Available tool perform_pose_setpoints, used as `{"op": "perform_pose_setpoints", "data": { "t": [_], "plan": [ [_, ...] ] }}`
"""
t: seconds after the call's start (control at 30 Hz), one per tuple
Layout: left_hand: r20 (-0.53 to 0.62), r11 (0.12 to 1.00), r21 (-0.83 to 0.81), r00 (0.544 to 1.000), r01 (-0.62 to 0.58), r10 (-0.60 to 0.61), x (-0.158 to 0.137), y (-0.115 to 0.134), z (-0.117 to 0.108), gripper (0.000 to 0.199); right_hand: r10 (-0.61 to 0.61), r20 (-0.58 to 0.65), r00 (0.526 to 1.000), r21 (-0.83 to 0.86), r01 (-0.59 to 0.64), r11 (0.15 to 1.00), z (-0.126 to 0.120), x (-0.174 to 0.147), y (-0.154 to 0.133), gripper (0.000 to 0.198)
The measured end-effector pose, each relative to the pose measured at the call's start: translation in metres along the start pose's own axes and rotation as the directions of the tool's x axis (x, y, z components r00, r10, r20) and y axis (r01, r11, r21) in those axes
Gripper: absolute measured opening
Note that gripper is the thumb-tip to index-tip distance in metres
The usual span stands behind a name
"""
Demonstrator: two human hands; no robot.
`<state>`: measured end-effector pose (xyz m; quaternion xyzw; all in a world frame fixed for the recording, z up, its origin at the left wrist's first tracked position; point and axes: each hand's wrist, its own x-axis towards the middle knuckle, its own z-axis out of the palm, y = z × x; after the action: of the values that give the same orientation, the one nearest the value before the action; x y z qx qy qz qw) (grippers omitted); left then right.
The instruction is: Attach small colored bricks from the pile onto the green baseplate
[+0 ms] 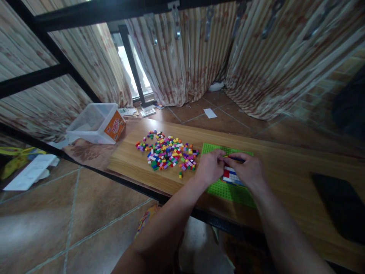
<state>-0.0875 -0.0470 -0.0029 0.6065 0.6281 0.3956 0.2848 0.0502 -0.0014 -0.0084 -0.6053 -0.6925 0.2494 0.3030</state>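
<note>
A green studded baseplate [228, 192] lies on the wooden table under both hands. On it stands a low build of toy bricks [231, 177] in white, red and blue, partly covered by my fingers. My left hand [210, 166] is closed at the build's far left corner, its fingertips pinched together. My right hand [248, 169] meets it there, also with closed fingers. A dark narrow piece [238, 159] shows by the right fingers; whether it is held or part of the build I cannot tell. What the left fingertips pinch is hidden.
Left of the baseplate, a loose pile of many-coloured bricks [168, 152] spreads over the wooden table [137, 167]. A clear plastic bin [94, 121] with an orange label stands beyond the table's left end. At the right lies a dark flat object [339, 201].
</note>
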Motion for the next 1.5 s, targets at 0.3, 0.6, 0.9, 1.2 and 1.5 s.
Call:
{"op": "perform_pose_setpoints", "data": {
  "t": [0.3, 0.6, 0.9, 1.2, 1.5],
  "plan": [
    [-0.088, 0.950, 0.288, 0.991, 0.120, -0.099, 0.000, -0.006, -0.039, 0.033, 0.043, 0.058, 0.997, 0.080, -0.048, 0.996, -0.002, -0.001, 0.006, 0.042],
    [-0.067, 0.829, 0.533, 0.985, 0.169, -0.158, -0.001, -0.021, -0.076, 0.024, 0.048, -0.019, 0.999, 0.159, -0.045, 0.986, -0.016, 0.001, 0.011, 0.039],
    [-0.072, 0.807, 0.567, 0.986, 0.163, -0.149, -0.002, -0.021, -0.075, 0.021, 0.067, -0.031, 0.997, 0.250, -0.057, 0.967, -0.019, 0.003, 0.012, 0.039],
    [0.055, 0.970, 0.184, 0.987, -0.156, 0.148, -0.001, -0.003, -0.047, 0.014, 0.080, -0.085, 0.993, 0.312, -0.050, 0.949, -0.028, 0.007, 0.016, 0.038],
    [0.077, 0.968, 0.152, 0.979, -0.199, 0.190, -0.003, 0.003, -0.020, 0.014, 0.064, -0.041, 0.997, 0.339, -0.046, 0.940, -0.022, 0.007, 0.017, 0.033]
  ]
}}
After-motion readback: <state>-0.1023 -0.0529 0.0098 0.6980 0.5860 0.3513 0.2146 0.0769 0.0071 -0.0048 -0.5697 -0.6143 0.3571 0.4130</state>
